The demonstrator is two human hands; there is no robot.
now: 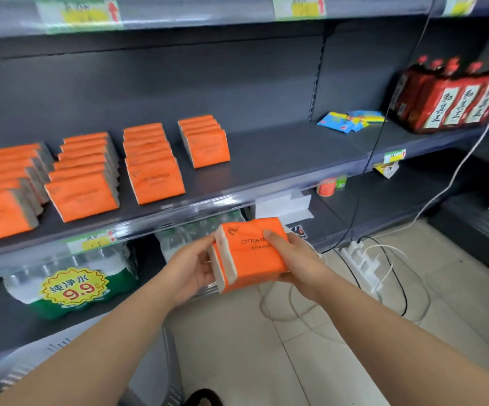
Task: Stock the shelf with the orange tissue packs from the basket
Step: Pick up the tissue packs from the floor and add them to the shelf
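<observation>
1. A shop aisle is shown, with dark grey metal shelving set above a pale tiled floor.
2. Orange plastic-wrapped tissue packs are stood in several front-to-back rows on the left half of the middle shelf. The rightmost row is the shortest.
3. A small stack of orange tissue packs, printed "COTTON", is held in front of and below the middle shelf's front edge, apart from the shelved rows.
4. The stack is grasped at its white left end by the left hand.
5. The stack's right side is clasped by the right hand, with the thumb laid across the printed face.
6. Shrink-wrapped clear water bottles bearing a yellow price burst are seen on the lower shelf, at left.
7. Dark bottles with red labels and flat blue sachets are set at the right of the middle shelf.
8. A white power strip with trailing cables is laid on the floor at right.
</observation>
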